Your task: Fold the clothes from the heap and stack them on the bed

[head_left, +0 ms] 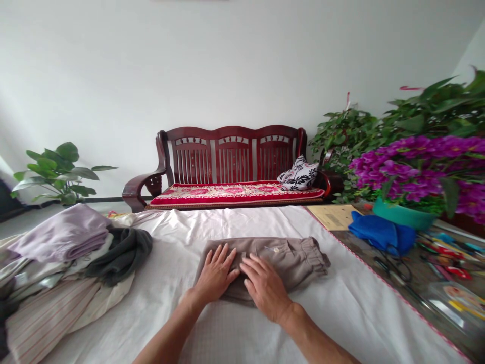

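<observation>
Folded grey-brown trousers [291, 258] lie on the white cloth in front of me, their gathered elastic end pointing right. My left hand [215, 273] rests flat on the left part of the trousers with its fingers spread. Close beside it, my right hand [265, 285] lies on the middle of the same garment, fingers stretched out and slightly bent. Neither hand grips the fabric. A small pale mark or tag shows on the trousers near the gathered end.
A heap of clothes, with a lilac garment [62, 232] and a dark grey one [121, 253], covers the left of the white cloth [159, 313]. At right are a blue cloth [381, 232], a teal pot [403, 215] of purple flowers and small tools. A wooden bench [231, 162] stands behind.
</observation>
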Action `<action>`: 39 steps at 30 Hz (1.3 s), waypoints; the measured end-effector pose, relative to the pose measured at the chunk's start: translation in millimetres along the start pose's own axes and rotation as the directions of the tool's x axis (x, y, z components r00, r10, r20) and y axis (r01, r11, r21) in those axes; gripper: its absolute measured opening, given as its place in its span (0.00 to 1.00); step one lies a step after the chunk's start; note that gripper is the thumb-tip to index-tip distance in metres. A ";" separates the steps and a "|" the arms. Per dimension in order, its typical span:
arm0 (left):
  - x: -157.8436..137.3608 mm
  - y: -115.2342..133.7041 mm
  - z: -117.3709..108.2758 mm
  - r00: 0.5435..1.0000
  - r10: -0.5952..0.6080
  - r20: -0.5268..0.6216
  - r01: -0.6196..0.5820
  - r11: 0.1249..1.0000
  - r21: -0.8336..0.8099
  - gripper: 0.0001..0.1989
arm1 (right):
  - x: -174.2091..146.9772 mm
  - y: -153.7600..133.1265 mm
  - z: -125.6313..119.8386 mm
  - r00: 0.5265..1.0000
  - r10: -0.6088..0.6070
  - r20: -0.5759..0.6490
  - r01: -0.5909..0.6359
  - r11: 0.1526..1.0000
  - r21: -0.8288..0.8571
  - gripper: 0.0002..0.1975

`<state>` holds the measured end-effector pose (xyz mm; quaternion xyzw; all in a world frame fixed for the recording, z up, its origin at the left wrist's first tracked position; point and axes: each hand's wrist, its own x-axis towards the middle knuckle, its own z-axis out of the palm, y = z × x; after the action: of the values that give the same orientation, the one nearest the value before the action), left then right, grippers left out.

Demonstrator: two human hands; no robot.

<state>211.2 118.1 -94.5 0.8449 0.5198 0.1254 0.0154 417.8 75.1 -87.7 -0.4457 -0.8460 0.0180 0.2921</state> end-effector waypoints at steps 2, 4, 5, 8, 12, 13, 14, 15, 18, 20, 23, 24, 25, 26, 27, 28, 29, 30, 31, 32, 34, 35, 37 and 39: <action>1.0 -4.0 3.7 0.999 0.003 0.044 -0.001 0.998 -0.058 0.31 | -1.0 -0.7 3.8 0.997 0.029 0.068 -0.029 1.000 0.002 0.24; 2.1 -14.2 0.9 1.000 -0.026 0.009 0.027 0.989 -0.144 0.29 | -2.3 -0.7 5.7 0.994 0.055 0.099 -0.056 0.998 0.001 0.24; 2.0 -21.7 -1.5 0.996 -0.075 -0.045 0.065 0.980 -0.189 0.28 | -2.9 -0.7 5.7 0.993 0.057 0.103 -0.058 0.998 0.004 0.24; -1.5 -49.0 -7.9 0.908 -0.367 -0.199 0.279 0.888 -0.367 0.28 | -4.0 -1.5 2.7 0.994 0.054 0.095 -0.056 0.998 0.018 0.23; -11.1 -72.9 -15.2 0.744 -0.667 0.030 0.521 0.551 -0.652 0.35 | -3.7 -4.4 -2.1 0.993 0.073 0.095 -0.076 0.997 0.029 0.22; -13.3 -73.2 -18.8 0.726 -0.675 0.129 0.546 0.452 -0.705 0.36 | -3.5 -5.1 -3.0 0.992 0.078 0.099 -0.081 0.996 0.034 0.22; -15.0 -71.0 -23.4 0.721 -0.656 0.223 0.555 0.354 -0.753 0.35 | -3.2 -5.6 -3.8 0.991 0.083 0.103 -0.087 0.995 0.040 0.22; -16.0 -66.5 -29.1 0.730 -0.614 0.302 0.546 0.257 -0.798 0.34 | -3.0 -6.0 -4.7 0.990 0.090 0.105 -0.095 0.994 0.046 0.22; -12.4 -42.5 -51.2 0.801 -0.454 0.391 0.435 -0.009 -0.900 0.27 | -3.0 -5.8 -8.3 0.986 0.116 0.123 -0.125 0.989 0.074 0.21; -4.1 -20.6 -67.2 0.836 -0.419 0.353 0.337 -0.114 -0.934 0.24 | -3.3 -4.6 -12.2 0.980 0.131 0.148 -0.145 0.985 0.093 0.22; 15.1 18.0 -87.1 0.856 -0.424 0.295 0.258 -0.144 -0.956 0.25 | -2.9 0.0 -21.0 0.969 0.146 0.200 -0.174 0.976 0.130 0.24; 22.7 32.3 -91.2 0.862 -0.423 0.278 0.244 -0.133 -0.961 0.27 | -2.4 2.9 -24.8 0.965 0.149 0.216 -0.183 0.973 0.144 0.24; 30.5 47.3 -93.8 0.865 -0.426 0.266 0.238 -0.118 -0.964 0.29 | -1.8 6.7 -29.0 0.962 0.150 0.230 -0.189 0.969 0.158 0.22; 38.5 62.9 -94.4 0.866 -0.429 0.258 0.238 -0.100 -0.966 0.31 | -1.3 11.6 -33.4 0.958 0.151 0.244 -0.197 0.964 0.178 0.20; 46.5 78.8 -93.2 0.869 -0.427 0.248 0.235 -0.086 -0.968 0.33 | -1.0 17.8 -38.1 0.953 0.153 0.262 -0.211 0.955 0.208 0.17; 54.3 94.3 -90.2 0.876 -0.417 0.242 0.232 -0.078 -0.970 0.35 | -1.1 25.1 -42.9 0.944 0.157 0.290 -0.234 0.938 0.254 0.15; 61.5 109.0 -85.5 0.885 -0.399 0.240 0.229 -0.078 -0.970 0.36 | -1.8 33.5 -47.8 0.929 0.181 0.323 -0.285 0.907 0.310 0.15; 67.9 121.8 -79.4 0.897 -0.369 0.243 0.228 -0.084 -0.970 0.37 | -3.2 42.7 -52.9 0.904 0.234 0.357 -0.366 0.855 0.368 0.15; 73.1 132.1 -72.1 0.910 -0.329 0.252 0.237 -0.086 -0.968 0.37 | -5.4 52.3 -58.2 0.866 0.311 0.391 -0.468 0.779 0.418 0.17; 76.8 138.9 -64.1 0.924 -0.292 0.246 0.238 -0.064 -0.969 0.36 | -8.1 61.9 -63.9 0.814 0.403 0.418 -0.571 0.686 0.451 0.17; 79.2 141.1 -47.0 0.954 -0.261 0.147 0.175 0.090 -0.980 0.31 | -14.6 79.2 -76.6 0.685 0.578 0.444 -0.726 0.495 0.477 0.17; 78.0 136.8 -38.4 0.963 -0.263 0.050 0.110 0.218 -0.970 0.28 | -17.9 86.3 -83.7 0.632 0.637 0.442 -0.765 0.423 0.485 0.17; 72.1 121.5 -22.2 0.957 -0.246 -0.156 -0.019 0.483 -0.875 0.23 | -23.2 96.3 -98.0 0.589 0.684 0.430 -0.781 0.346 0.520 0.18; 64.6 105.3 -8.2 0.955 -0.197 -0.221 -0.043 0.647 -0.761 0.23 | -25.7 101.3 -109.3 0.592 0.704 0.393 -0.756 0.315 0.574 0.20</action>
<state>329.1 125.9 -57.4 0.7103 0.4520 0.4501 0.2977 560.0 91.3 -38.9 -0.6324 -0.4879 0.4778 0.3656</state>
